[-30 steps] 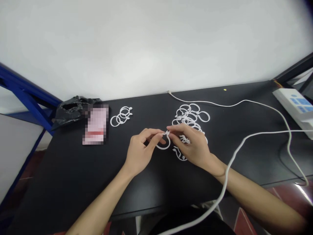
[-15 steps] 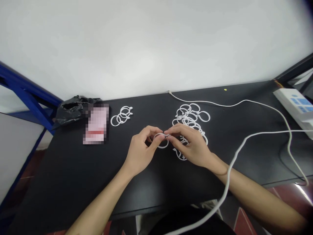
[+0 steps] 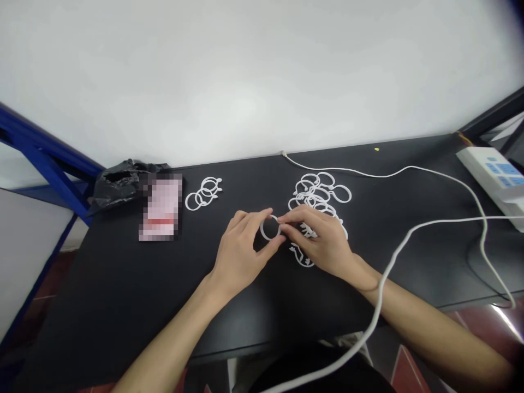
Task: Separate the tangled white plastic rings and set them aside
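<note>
A white plastic ring (image 3: 262, 236) with a thin band is held between my two hands above the black table. My left hand (image 3: 239, 248) curves around its left side, index finger near the top and thumb at the lower right edge. At the ring's right side, the thumb and index finger of my right hand (image 3: 323, 240) pinch it; the small part between those fingertips is hidden. Partly behind my right hand lies a pile of white rings (image 3: 319, 195) with small clasp ends. Further left on the table rests a small group of similar rings (image 3: 194, 202).
A pixelated pinkish object (image 3: 164, 204) lies beside a crumpled black plastic bag (image 3: 123, 180) at the left. A white cable (image 3: 393, 256) hangs across my right forearm. Another thin cable (image 3: 360, 174) runs along the black table (image 3: 229, 327) towards a white device (image 3: 491, 174).
My left fingers have spread from a pinch near the ring's joint to a grip around its sides. The ring has turned to face the camera more; my right hand stays nearly in place.
</note>
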A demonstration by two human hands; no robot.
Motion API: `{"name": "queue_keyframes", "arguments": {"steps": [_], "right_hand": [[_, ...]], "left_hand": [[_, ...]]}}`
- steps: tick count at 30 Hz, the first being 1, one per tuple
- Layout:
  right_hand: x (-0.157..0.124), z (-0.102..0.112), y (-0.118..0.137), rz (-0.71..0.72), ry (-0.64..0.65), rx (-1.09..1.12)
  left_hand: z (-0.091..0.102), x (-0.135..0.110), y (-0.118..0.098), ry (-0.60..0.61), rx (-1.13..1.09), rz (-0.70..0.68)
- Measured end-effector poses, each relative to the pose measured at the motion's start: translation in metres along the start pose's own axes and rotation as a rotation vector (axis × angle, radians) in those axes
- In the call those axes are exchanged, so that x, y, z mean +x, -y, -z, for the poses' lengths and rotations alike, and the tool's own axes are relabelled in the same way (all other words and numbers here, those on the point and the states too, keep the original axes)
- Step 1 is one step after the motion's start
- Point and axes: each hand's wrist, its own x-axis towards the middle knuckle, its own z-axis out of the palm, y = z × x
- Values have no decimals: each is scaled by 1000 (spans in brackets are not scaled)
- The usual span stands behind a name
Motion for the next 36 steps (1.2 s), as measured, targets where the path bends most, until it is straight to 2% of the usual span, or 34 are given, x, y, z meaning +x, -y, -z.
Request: {"name": "queue_keyframes", "arguments": {"steps": [5, 11, 22, 24, 27, 30, 33, 36], "right_hand": [[-1, -2, -1, 35, -18, -14], [-1, 0, -3, -19, 39, 9], [0, 2, -5, -21, 0, -42], [1, 4, -9, -17, -13, -131], [4, 10, -15, 8, -30, -305], [7, 17, -20, 21, 24, -438], [9, 21, -21, 7, 74, -506], [10, 22, -20, -22, 58, -540]], "left_hand": [[0, 1, 2, 19, -13, -19], [0, 0, 3, 38, -19, -46], [5, 5, 3, 35, -40, 9], [7, 8, 10, -11, 30, 36], [13, 14, 27, -102, 276, 107], [22, 19, 46, -149, 492, 210], [29, 20, 57, -184, 540, 254], [24, 19, 55, -208, 537, 215]]}}
